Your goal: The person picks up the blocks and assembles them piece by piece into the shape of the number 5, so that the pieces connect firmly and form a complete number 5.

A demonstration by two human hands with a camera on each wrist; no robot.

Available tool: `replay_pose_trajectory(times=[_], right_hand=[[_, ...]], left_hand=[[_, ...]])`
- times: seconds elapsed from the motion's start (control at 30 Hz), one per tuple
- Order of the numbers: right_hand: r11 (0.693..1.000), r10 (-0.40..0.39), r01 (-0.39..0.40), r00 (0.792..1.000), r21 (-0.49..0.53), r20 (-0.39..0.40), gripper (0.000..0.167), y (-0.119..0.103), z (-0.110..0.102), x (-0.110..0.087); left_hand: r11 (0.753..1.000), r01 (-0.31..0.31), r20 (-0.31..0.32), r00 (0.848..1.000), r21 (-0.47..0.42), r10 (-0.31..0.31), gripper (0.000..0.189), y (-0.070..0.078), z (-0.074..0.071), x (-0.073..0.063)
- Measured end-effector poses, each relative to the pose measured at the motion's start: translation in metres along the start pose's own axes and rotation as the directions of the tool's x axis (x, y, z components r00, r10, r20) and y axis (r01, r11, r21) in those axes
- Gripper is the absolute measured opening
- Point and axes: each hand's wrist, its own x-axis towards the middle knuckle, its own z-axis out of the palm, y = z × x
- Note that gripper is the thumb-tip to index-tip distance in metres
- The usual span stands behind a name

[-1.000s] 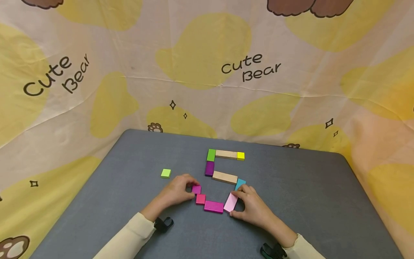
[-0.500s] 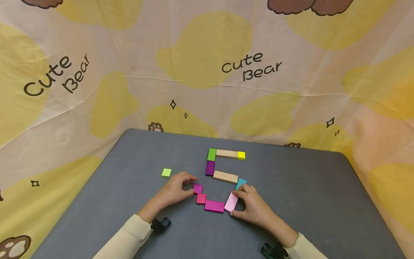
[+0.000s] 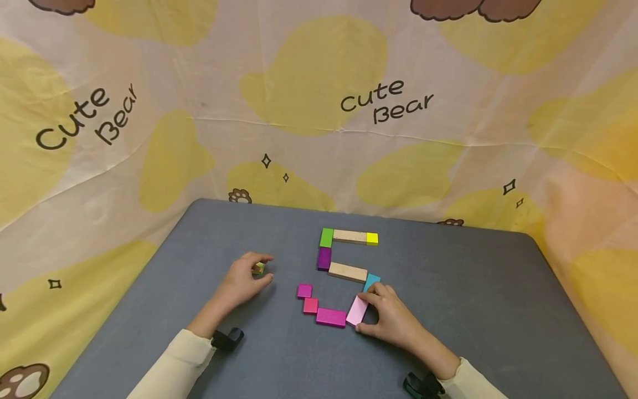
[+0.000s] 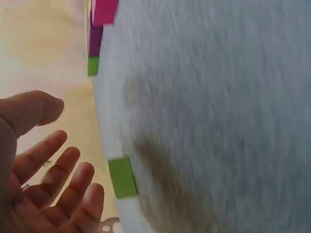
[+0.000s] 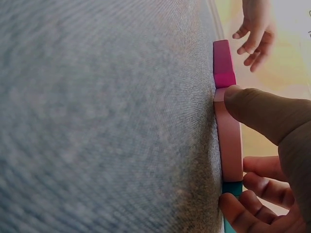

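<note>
My left hand (image 3: 239,281) hovers over a light green block (image 3: 257,270), its thumb and fingers spread apart with nothing between them. The left wrist view shows the green block (image 4: 122,177) lying apart from the fingertips. On the other side, my right hand (image 3: 391,317) holds a light pink block (image 3: 356,311) by its ends, thumb at the near end and fingers at the far end by a blue block (image 3: 371,280). To the left of the pink block lie a long magenta block (image 3: 331,317), a pinkish-red square block (image 3: 310,306) and a magenta square block (image 3: 304,291).
Farther back, a wooden plank (image 3: 348,272), a purple block (image 3: 324,259), a green block (image 3: 326,238), another wooden plank (image 3: 349,236) and a yellow block (image 3: 372,239) continue the line. The grey table (image 3: 473,288) meets a printed cloth (image 3: 309,77) behind.
My left hand has let go of the magenta square block and moved left to the light green block. My right hand stays at the light pink block.
</note>
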Motion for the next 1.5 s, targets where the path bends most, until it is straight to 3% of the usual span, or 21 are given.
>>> replay_pose_trajectory(times=[0.43, 0.77, 0.97, 1.2, 1.5], right_hand=[[1.000, 0.011, -0.011, 1.000, 0.001, 0.017, 0.058, 0.000, -0.001, 0.000], [1.000, 0.001, -0.001, 1.000, 0.009, 0.010, 0.058, -0.001, -0.001, -0.001], [1.000, -0.006, 0.006, 1.000, 0.008, 0.006, 0.058, -0.002, -0.002, -0.001], [1.000, 0.002, -0.002, 1.000, 0.000, 0.016, 0.057, -0.002, -0.001, -0.001], [1.000, 0.002, -0.002, 1.000, 0.001, 0.003, 0.057, -0.001, -0.001, -0.001]], left_hand=[[0.996, 0.045, 0.040, 0.998, 0.075, -0.048, 0.042, -0.023, -0.010, 0.009], [0.995, 0.050, 0.109, 0.992, 0.092, -0.060, 0.038, -0.028, -0.011, 0.017], [0.994, 0.022, 0.139, 0.990, 0.112, -0.037, 0.033, -0.029, -0.012, 0.019], [0.992, -0.017, 0.151, 0.988, 0.128, -0.002, 0.030, -0.023, -0.008, 0.021], [0.990, -0.123, 0.188, 0.976, 0.075, 0.107, 0.028, 0.002, 0.008, 0.026]])
